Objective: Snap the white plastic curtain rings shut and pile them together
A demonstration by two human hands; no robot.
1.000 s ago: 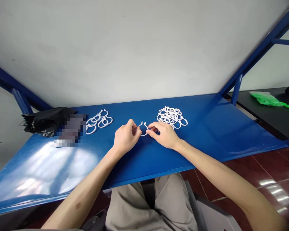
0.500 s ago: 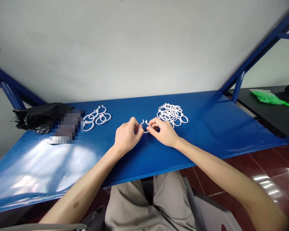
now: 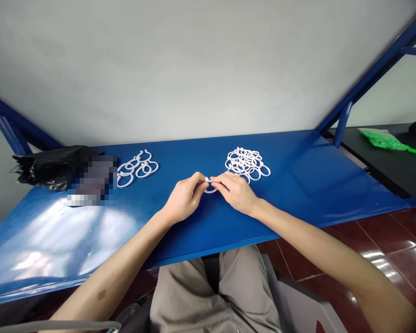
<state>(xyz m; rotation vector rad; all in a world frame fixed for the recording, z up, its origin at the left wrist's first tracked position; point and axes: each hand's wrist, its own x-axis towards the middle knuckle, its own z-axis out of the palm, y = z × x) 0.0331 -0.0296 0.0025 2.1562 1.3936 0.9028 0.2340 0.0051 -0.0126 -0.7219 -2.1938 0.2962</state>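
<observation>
Between my hands is a white plastic shower curtain ring (image 3: 210, 190), its two ends meeting at the top just above the blue table (image 3: 194, 233). My left hand (image 3: 186, 196) pinches one side of it between thumb and forefinger. On the other side, my right hand (image 3: 236, 192) grips it the same way, and the fingers hide part of the ring. Just behind my right hand lies a pile of white rings (image 3: 247, 162). Farther left, several more rings (image 3: 137, 169) lie in a looser group.
A black plastic bag (image 3: 48, 166) and a pixelated dark object (image 3: 93, 180) sit at the table's left. Blue metal braces (image 3: 370, 76) rise at both sides against a pale wall. A green bag (image 3: 388, 140) rests on a black table (image 3: 377, 169) to the right.
The ring's two ends were apart with a gap between them; now they are together. My hands have drawn slightly closer to each other.
</observation>
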